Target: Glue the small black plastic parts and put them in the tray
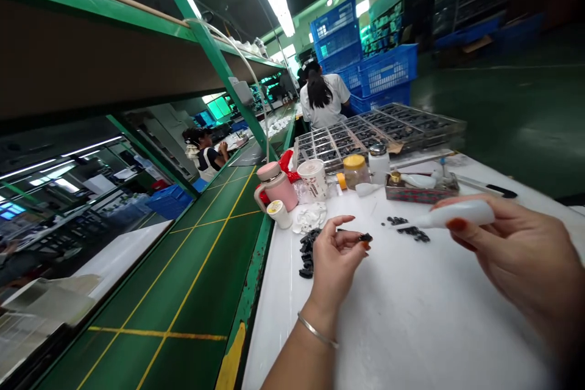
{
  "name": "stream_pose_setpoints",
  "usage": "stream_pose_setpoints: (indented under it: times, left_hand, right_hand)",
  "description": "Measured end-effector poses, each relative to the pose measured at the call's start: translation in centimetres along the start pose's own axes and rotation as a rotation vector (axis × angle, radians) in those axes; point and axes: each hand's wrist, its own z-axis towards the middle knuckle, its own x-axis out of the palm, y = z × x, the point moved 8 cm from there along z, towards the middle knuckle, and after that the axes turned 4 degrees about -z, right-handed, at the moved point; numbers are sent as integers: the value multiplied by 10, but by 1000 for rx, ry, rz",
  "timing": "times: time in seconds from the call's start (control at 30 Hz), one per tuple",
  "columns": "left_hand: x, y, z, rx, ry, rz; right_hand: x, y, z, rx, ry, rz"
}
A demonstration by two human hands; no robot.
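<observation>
head view, black parts, green conveyor, crates

The squeeze bottle is smooth white plastic with a soft sheen, and the small black pieces look matt. The desk has a smooth white top. The conveyor belt is glossy green. The pink tumbler is glossy plastic, the bangle polished metal, and the stacked crates blue plastic mesh.
</observation>
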Motion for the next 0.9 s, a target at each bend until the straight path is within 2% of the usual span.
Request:
stream_pose_setpoints:
  times: [0.1,0.23,0.4,0.6,0.9]
  left_hand:
    - [2,-1,-3,39,0,94]
    - [5,-5,-6,54,-6,163]
    - [6,-9,-8,72,-30,217]
    - [7,-7,-9,110,33,301]
    - [8,-9,-9,142,50,331]
  right_hand:
    - [8,13,-6,18,39,50]
    - [13,25,-9,-54,52,80]
    - [14,25,-11,-81,66,61]
    - [18,25,-13,-89,89,45]
    - [22,26,-14,-91,107,34]
